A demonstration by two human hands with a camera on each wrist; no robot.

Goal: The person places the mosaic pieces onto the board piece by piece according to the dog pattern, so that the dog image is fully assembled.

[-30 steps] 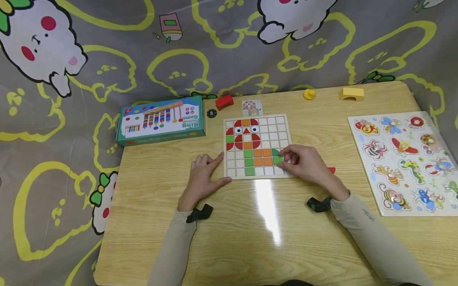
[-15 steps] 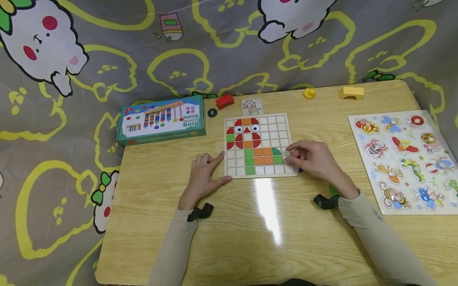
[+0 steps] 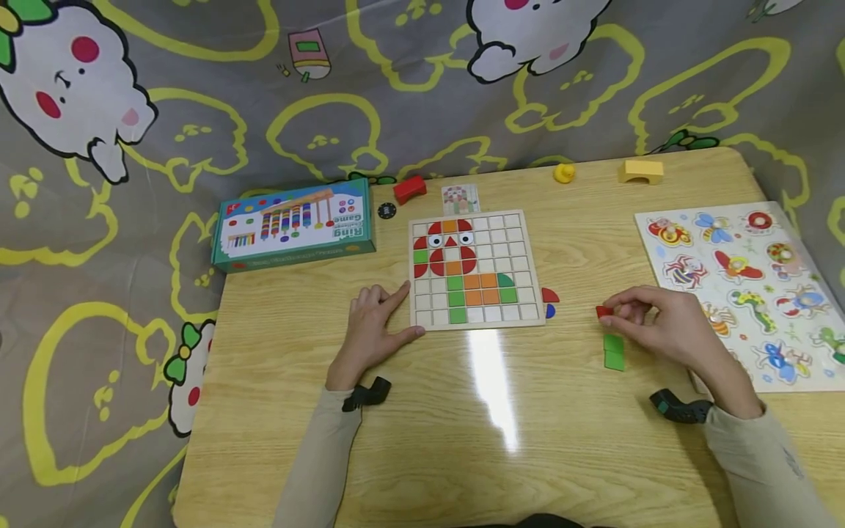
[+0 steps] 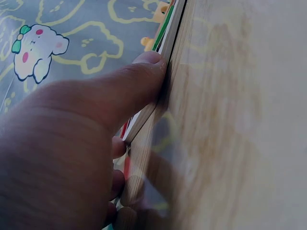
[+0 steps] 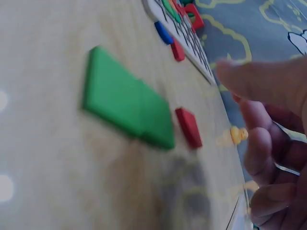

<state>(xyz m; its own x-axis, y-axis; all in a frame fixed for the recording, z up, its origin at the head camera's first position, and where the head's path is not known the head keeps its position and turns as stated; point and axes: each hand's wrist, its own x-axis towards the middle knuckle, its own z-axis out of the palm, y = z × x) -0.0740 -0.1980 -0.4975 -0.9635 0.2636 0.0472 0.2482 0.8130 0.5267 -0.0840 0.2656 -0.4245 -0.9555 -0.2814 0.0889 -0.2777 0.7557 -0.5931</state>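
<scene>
My left hand (image 3: 373, 326) rests at the left side of a square wooden grid board (image 3: 533, 293), thumb and index finger spread against its edge. In the left wrist view the thumb (image 4: 148, 64) presses on the board's side. Red, orange, green and white mosaic tiles form an owl-like picture in the grid. My right hand (image 3: 667, 323) hovers over loose tiles, its fingertips close to a red tile (image 3: 604, 312). In the right wrist view that red tile (image 5: 189, 127) lies on the table beside two green square tiles (image 5: 134, 100), apart from the loosely bent fingers.
A red piece (image 3: 549, 295) and a blue piece (image 3: 551, 311) lie at the board's right edge. Behind it are a pattern card (image 3: 460, 199), a red block (image 3: 410, 190) and a black disc (image 3: 386, 211). A game box (image 3: 293, 224) stands left; an insect puzzle (image 3: 752, 286) lies right.
My right hand has moved from the green tiles on the board rightward to the loose tiles, uncovering the red and blue pieces beside the board. My left hand has stayed at the board's edge.
</scene>
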